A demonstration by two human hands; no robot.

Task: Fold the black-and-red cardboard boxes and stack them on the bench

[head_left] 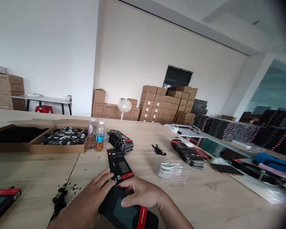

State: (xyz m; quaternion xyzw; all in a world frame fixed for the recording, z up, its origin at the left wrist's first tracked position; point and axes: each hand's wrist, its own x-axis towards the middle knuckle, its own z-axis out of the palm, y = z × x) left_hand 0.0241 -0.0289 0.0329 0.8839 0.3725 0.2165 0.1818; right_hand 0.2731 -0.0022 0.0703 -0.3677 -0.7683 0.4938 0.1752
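My left hand (95, 190) lies low in the head view, its fingers stretched forward onto the near end of a flat black package with a red strip (119, 165) on the wooden table (205, 197). My right hand (140, 192) rests palm down, fingers curled, on a second black package with a red band (131, 216) that lies under both wrists. Whether either hand grips its package is unclear.
Two drink bottles (96, 137) stand beside an open cardboard box of black-and-white items (62, 138). Stacks of black packages (121, 141) (188, 154), small black parts (159, 150) (62, 197) and clear bags (169, 170) lie about. Cartons (166, 103) line the far wall.
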